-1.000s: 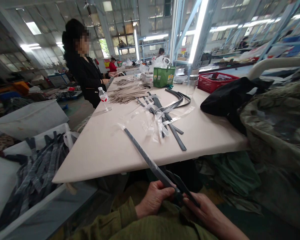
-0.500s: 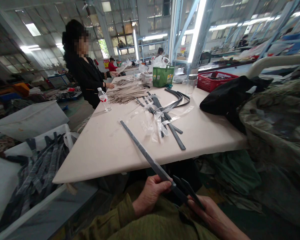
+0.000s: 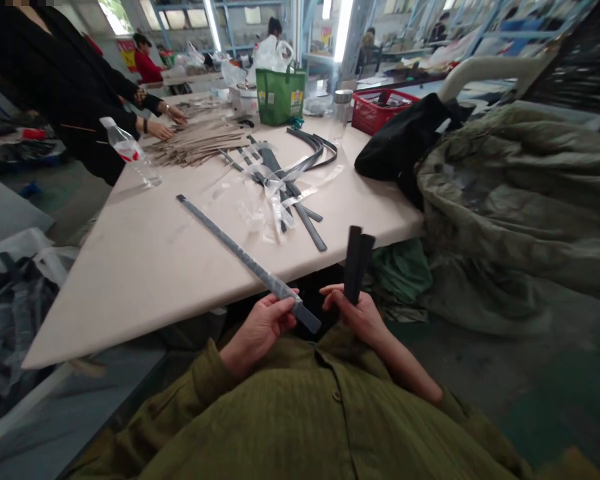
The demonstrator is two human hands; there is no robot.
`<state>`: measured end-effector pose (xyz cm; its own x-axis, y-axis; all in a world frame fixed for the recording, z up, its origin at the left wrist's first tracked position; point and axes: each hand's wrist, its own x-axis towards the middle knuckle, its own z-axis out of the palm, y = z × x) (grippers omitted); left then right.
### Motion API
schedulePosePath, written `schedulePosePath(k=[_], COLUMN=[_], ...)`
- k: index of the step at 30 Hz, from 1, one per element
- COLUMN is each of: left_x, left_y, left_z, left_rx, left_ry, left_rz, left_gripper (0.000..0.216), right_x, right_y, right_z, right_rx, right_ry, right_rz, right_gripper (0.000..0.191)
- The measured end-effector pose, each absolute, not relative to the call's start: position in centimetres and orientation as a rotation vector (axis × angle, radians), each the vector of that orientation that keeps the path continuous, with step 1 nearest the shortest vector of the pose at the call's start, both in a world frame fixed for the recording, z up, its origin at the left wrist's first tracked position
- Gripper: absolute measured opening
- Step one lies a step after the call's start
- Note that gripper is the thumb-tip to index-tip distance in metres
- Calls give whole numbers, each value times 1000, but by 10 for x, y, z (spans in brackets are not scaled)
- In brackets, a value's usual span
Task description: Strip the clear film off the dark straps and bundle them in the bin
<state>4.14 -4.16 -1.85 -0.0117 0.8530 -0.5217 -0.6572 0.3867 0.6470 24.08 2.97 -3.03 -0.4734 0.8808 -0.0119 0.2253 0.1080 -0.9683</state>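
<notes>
My left hand (image 3: 267, 323) is closed on a long dark strip (image 3: 240, 255) in clear plastic wrap, near its lower end. The bare dark end sticks out past my fingers, while the far end lies over the table (image 3: 145, 267). My right hand (image 3: 360, 310) grips two short black strips (image 3: 356, 263), which stand nearly upright above the fist. A gap separates the two hands, both in front of my body at the table's near edge. Beyond them, several dark strips (image 3: 305, 223) lie crossed on the table, with clear plastic wrap (image 3: 275, 200) over and beside them.
A plastic bottle (image 3: 130, 153) leans in view at the table's left edge, near a pile of brown strips (image 3: 200, 141). Behind stand a green bag (image 3: 280, 97) and a red basket (image 3: 380, 110). A large sack (image 3: 520, 200) is at right; a co-worker's hands (image 3: 163, 123) touch the pile.
My hands have moved apart. The right hand's short strips have swung upright, away from the wrapped strip in my left hand. The view has shifted right and downward.
</notes>
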Motion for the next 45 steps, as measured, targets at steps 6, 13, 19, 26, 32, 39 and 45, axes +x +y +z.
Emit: schedulePosePath(k=[6, 13, 19, 26, 32, 39, 45], left_x=[39, 31, -58, -102, -23, 12, 11], left_y=[-40, -38, 19, 48, -1, -25, -26], left_z=[-14, -8, 24, 55, 17, -10, -12], left_rx=[185, 214, 140, 252, 708, 867, 874], left_ry=[901, 858, 1064, 1205, 1181, 1122, 1137], left_rz=[1109, 1215, 1655, 1921, 1283, 924, 907], left_gripper=[39, 42, 20, 22, 39, 43, 44], right_x=[237, 218, 254, 258, 223, 198, 205], right_y=[22, 23, 14, 1, 45, 84, 79], right_z=[-13, -4, -3, -26, -14, 11, 14], right_rx=[-462, -550, -720, -732, -832, -693, -653], right_ry=[-2052, -2010, -1993, -1751, -1358, -1153, -1198], right_rz=[1104, 1203, 1684, 2070, 1813, 1773, 1732], right_gripper=[36, 16, 37, 42, 41, 45, 34])
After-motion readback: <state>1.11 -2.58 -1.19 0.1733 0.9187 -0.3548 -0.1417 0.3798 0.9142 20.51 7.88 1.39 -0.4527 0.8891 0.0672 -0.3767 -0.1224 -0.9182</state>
